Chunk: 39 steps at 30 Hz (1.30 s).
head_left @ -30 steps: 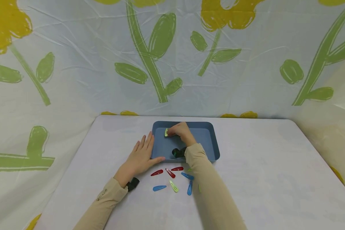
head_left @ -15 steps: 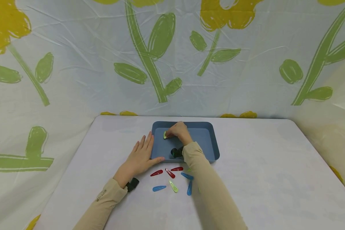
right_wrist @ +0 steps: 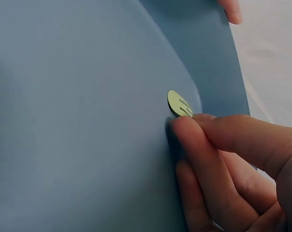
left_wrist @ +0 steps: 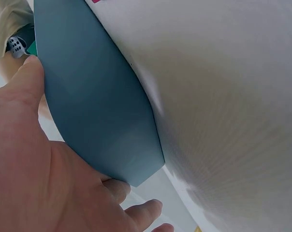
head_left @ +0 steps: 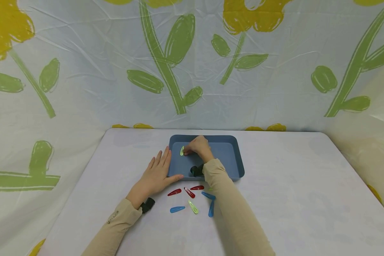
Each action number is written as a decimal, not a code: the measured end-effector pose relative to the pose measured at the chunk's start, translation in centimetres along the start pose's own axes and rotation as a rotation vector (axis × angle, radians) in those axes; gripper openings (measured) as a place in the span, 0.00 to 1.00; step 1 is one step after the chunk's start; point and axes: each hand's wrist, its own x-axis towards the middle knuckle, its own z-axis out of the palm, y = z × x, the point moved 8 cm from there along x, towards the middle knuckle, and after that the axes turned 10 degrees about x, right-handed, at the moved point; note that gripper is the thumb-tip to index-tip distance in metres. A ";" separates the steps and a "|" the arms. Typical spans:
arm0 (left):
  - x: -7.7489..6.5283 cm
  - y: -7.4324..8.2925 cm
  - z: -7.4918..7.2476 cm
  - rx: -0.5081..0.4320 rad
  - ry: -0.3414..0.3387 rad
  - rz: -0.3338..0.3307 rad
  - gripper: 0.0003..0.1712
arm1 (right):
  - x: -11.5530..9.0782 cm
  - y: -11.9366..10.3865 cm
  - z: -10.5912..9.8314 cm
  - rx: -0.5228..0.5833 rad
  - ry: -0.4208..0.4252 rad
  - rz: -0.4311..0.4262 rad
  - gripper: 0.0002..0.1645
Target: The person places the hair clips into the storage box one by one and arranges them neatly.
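Observation:
A light green snap hair clip (head_left: 181,151) is at the left part of the blue-grey tray (head_left: 227,153), by the tray's floor. My right hand (head_left: 199,146) reaches into the tray and pinches that clip between thumb and fingertips. The right wrist view shows the clip (right_wrist: 177,101) sticking out past the fingertips, its slotted end hidden in the pinch. My left hand (head_left: 155,174) lies with spread, straight fingers against the tray's left side, its thumb at the front rim. In the left wrist view, thumb and fingers touch the tray's outer wall (left_wrist: 97,96).
In front of the tray, on the white table (head_left: 291,185), lie red hair clips (head_left: 174,192), blue hair clips (head_left: 177,209) and a green hair clip (head_left: 193,207). Another green one (head_left: 211,189) is partly covered by the right sleeve (head_left: 236,209). A flowered cloth (head_left: 112,64) hangs behind.
My right hand has moved slightly left and down in the tray with the green hair clip, which now shows more fully beyond the fingertips. The left hand stays in place.

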 end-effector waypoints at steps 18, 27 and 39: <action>-0.1 0.1 -0.2 0.002 0.012 -0.002 0.62 | -0.2 -0.6 0.0 -0.029 0.011 -0.061 0.13; 0.0 0.1 -0.2 0.004 0.013 -0.002 0.63 | -0.1 -0.6 0.1 -0.056 0.023 -0.060 0.13; 0.0 0.1 -0.2 0.010 0.017 -0.007 0.63 | 0.1 -0.3 -0.2 -0.053 0.011 -0.077 0.12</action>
